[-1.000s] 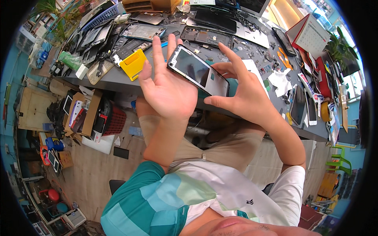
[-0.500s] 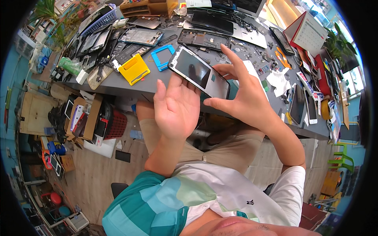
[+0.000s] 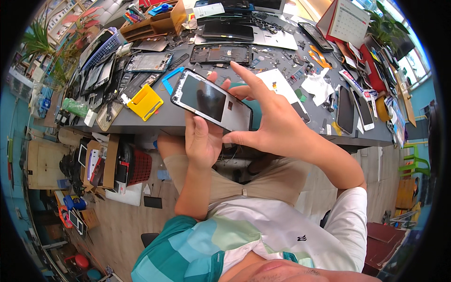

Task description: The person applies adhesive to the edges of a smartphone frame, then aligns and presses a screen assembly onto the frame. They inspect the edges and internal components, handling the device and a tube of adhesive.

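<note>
A: Where's the phone?

B: The phone (image 3: 203, 99) is up in the air, over the near edge of the desk (image 3: 170, 114). It slants, with its left end farther from the person. It has a dark window and a silver part.

A: What has just changed?

B: The left hand (image 3: 205, 141)! A second ago its fingers stuck out straight and wide. Then they slid behind the phone. Now they curl around it from below: tips peek past the far side, and the thumb is by the near side.

A: So what does that mean?

B: I think the left hand now carries the phone, so it sits safer.

A: And the right hand (image 3: 277, 120)?

B: Its thumb and fingers are wide apart, with the phone's right end between them. I can't tell if they squeeze it. One finger points up.

A: What's around?

B: A yellow stand (image 3: 145, 102) lies by the desk's near edge, on the left. A blue frame (image 3: 167, 82) peeks out beside the phone. A crumpled tissue (image 3: 319, 87) lies toward the right edge, and a calendar (image 3: 345, 23) stands near the far right corner.
</note>
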Motion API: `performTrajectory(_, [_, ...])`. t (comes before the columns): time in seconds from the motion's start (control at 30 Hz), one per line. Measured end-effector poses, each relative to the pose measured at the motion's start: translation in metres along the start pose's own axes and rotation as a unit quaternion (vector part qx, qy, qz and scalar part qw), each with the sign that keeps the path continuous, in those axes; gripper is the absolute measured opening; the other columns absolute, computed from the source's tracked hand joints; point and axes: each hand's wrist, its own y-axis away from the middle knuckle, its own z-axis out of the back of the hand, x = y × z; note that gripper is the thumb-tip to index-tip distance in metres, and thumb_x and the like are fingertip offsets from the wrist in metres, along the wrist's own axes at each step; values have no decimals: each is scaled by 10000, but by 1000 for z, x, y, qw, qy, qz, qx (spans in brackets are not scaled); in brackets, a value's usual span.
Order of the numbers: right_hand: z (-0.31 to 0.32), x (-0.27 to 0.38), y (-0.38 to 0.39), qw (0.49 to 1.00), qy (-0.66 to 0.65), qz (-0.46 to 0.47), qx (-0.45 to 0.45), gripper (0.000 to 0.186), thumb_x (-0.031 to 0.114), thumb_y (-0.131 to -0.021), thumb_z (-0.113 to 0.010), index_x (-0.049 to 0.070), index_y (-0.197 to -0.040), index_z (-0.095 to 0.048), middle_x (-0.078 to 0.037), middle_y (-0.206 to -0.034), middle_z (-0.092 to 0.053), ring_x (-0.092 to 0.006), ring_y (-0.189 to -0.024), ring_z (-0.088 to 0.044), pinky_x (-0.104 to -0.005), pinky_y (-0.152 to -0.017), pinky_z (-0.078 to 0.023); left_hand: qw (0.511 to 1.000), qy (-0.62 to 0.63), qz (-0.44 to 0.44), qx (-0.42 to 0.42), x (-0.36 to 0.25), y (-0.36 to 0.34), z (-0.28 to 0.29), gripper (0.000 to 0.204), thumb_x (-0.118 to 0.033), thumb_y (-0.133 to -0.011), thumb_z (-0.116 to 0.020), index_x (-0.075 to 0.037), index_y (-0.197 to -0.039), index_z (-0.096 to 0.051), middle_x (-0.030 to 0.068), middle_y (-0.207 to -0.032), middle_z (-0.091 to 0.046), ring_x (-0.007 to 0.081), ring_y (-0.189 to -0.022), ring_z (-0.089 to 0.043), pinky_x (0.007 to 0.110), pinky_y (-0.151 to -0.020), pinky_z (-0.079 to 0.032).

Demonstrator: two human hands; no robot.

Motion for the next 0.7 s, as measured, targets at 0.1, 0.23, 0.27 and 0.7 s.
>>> performTrajectory(0.1, [-1, -2, 3, 1000, 8, 8, -5, 1244, 312, -710, -990, 94, -1682, -245, -190, -1309, -708, -352, -1193, -691, -458, -1054, -524, 998, -54, 5, -31, -1, 1, -6, 840, -592, -1102, -418, -42, -1682, -159, 222, -1717, -256, 388, -1536, -387, 577, -1217, -415])
performTrajectory(0.23, [7, 1, 9, 996, 59, 44, -41, 1057, 361, -741, -965, 51, -1593, -421, -189, -1294, -711, -341, -1147, -692, -441, -1010, -533, 998, -42, 2, -55, -3, 2, -6, 802, -586, -1113, -380, -64, -1686, -174, 240, -1697, -287, 427, -1503, -421, 590, -1215, -406])
performTrajectory(0.27, [14, 0, 11, 994, 84, 50, -57, 980, 376, -762, -946, 33, -1548, -474, -202, -1285, -709, -368, -1134, -691, -444, -983, -541, 997, -47, -11, -55, -3, 4, -6, 762, -568, -1125, -345, -89, -1693, -177, 255, -1692, -285, 461, -1488, -429, 597, -1225, -385])
performTrajectory(0.7, [81, -47, 52, 935, 252, -225, -104, 620, 547, -829, -844, 24, -1152, -772, -131, -963, -734, -254, -794, -680, -384, -731, -544, 999, 28, 10, -25, 1, 8, -10, 728, -557, -1131, -301, -128, -1704, -168, 274, -1713, -224, 474, -1516, -388, 618, -1258, -312])
